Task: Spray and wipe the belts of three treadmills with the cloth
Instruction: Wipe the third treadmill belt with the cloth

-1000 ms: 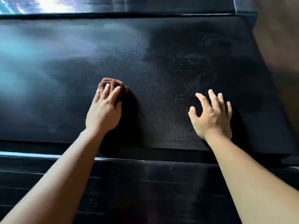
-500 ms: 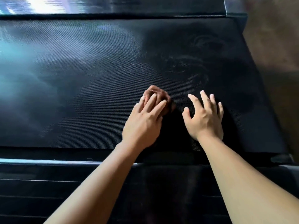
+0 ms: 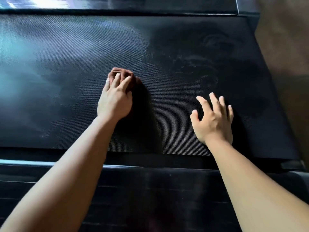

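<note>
Reaching in from the lower edge, two bare forearms pass over the near side rail [image 3: 150, 190], a dark, ribbed strip that runs the full width of the view, with a pale line of light along its far edge at left. Beyond it lies the treadmill belt [image 3: 66, 101], black and finely textured, seen crosswise.

Right hand [image 3: 214, 121]: spread, fingers fanned apart and slightly arched, fingertips on the belt close to its near edge. It holds nothing, and whether the palm touches cannot be told.

Left hand [image 3: 115, 101]: palm down, well apart from the right and a little farther up the belt. Its fingers are close together and nearly straight, laid over the cloth [image 3: 122, 73] and pressing it to the belt. The thumb is hidden.

The cloth is reddish-brown and bunched into a small wad. It sits under the fingers near the middle of the belt, its far edge showing past the fingertips. A dark shadow falls to the right of the left hand and cloth.

Farther on, to the right, faint curved smears [image 3: 200, 69] mark the belt surface. To the left, the belt carries a broad bluish sheen. Along the top runs the far side rail [image 3: 133, 4], glossy, with a bright reflection at its left end. A brown floor [image 3: 284, 39], blurred, shows past the belt's right end.
</note>
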`<state>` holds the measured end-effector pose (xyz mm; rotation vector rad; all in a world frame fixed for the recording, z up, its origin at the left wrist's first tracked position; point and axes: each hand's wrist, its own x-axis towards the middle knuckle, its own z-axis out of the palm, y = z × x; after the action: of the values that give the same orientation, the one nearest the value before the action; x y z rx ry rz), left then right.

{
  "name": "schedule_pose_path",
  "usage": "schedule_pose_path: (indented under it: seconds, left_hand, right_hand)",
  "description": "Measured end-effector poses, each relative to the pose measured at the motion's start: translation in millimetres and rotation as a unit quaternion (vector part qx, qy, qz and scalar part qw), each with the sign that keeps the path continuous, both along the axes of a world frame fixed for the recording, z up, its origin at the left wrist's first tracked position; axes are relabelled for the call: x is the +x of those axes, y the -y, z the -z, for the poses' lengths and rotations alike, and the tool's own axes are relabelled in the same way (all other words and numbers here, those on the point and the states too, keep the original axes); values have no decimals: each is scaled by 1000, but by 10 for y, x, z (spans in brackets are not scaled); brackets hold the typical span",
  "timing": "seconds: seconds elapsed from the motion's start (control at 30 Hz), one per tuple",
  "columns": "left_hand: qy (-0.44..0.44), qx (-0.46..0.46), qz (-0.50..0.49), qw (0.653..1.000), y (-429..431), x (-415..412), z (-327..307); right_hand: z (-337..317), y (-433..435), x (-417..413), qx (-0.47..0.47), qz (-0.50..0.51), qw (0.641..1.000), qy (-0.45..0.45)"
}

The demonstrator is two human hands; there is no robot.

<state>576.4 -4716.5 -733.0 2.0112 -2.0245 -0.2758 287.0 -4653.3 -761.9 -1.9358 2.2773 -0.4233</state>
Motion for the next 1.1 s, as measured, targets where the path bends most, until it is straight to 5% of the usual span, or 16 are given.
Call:
schedule_pose_path:
  seconds: [0.23, 0.43, 0.7, 0.87, 1.1]
  left_hand:
    - [10, -3, 148, 989, 121, -809, -24]
    - [-5, -3, 234, 972, -546, -656, 76]
    - [4, 15, 122, 992, -698, 109, 106]
    - [-17, -13, 18, 1000, -268, -137, 4]
    - [-4, -22, 125, 992, 73, -877, 13]
  right_hand:
    - [-36, -8, 9, 9, 2, 1000, -4]
    - [-46, -13, 9, 14, 0, 1000, -5]
    - [-26, -11, 8, -4, 2, 1000, -1]
    - [-12, -8, 4, -8, 4, 1000, 2]
    - [18, 2, -22, -5, 4, 1000, 10]
